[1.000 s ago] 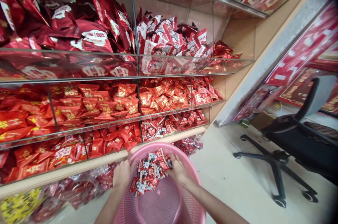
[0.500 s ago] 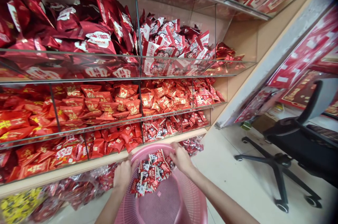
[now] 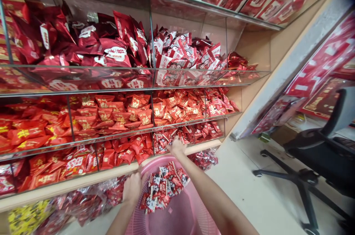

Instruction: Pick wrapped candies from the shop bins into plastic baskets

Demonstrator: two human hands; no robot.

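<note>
A pink plastic basket (image 3: pixel 177 213) sits low in front of me, with a pile of small red, black and white candy packets (image 3: pixel 163 187) at its far side. My left hand (image 3: pixel 132 187) is closed on the basket's left rim. At the lowest shelf, my right hand (image 3: pixel 177 147) reaches over the front edge to similar small packets (image 3: pixel 161 139) in a bin. Its thumb and a finger look apart, and I see nothing held between them; the other fingers are partly hidden.
Glass-fronted shelves (image 3: pixel 111 131) hold red packets in divided bins. Larger dark red bags (image 3: pixel 91 46) fill an upper shelf. Under the wooden ledge (image 3: pixel 69 183) lie clear bags and a yellow pack (image 3: pixel 27 216). A black wheeled chair (image 3: pixel 307 161) stands at right on the tiled floor.
My right hand has let go of the basket's rim and moved up and left to the lowest shelf bin. My left hand stays on the rim. The view has shifted slightly.
</note>
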